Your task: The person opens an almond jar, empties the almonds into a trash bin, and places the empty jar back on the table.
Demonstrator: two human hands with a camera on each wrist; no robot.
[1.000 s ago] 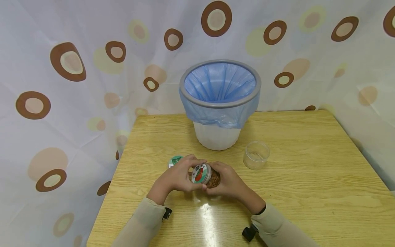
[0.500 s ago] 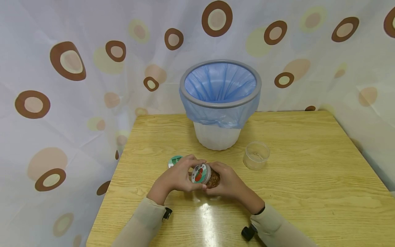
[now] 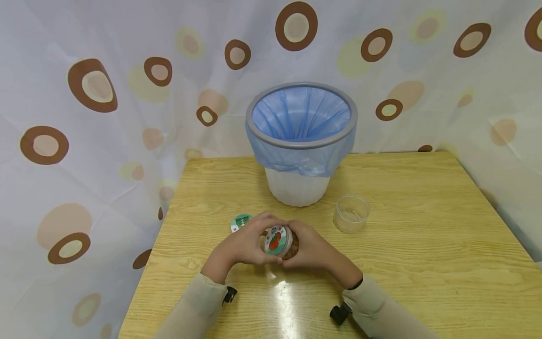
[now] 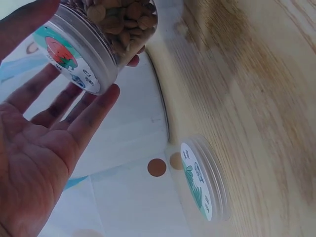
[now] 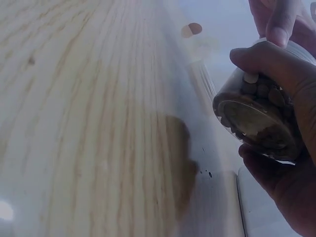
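Observation:
A clear jar (image 5: 261, 108) full of small brown flat pieces is tilted above the table, its lid (image 3: 276, 240) turned toward the left. My left hand (image 3: 247, 245) holds that lid, printed with a red tomato, between thumb and fingers. The right hand (image 3: 313, 248) grips the jar's body, thumb and fingers round its side. Both hands meet at the jar in the head view. Behind my left hand, a loose lid (image 4: 200, 182) with a green leafy picture rests on the table, partly covered by that hand in the head view.
An uncovered clear tub (image 3: 351, 214) with a few crumbs at its bottom stands right of the hands. Farther back is a white bin with a grey rim (image 3: 301, 144) and blue liner. A dotted curtain (image 3: 127, 141) hangs behind the wooden table (image 3: 423, 235).
The tomato lid has turned slightly and shifted a little right in the head view. My hands have come closer together, leaving less of the jar's body showing. The tub and bin stay put.

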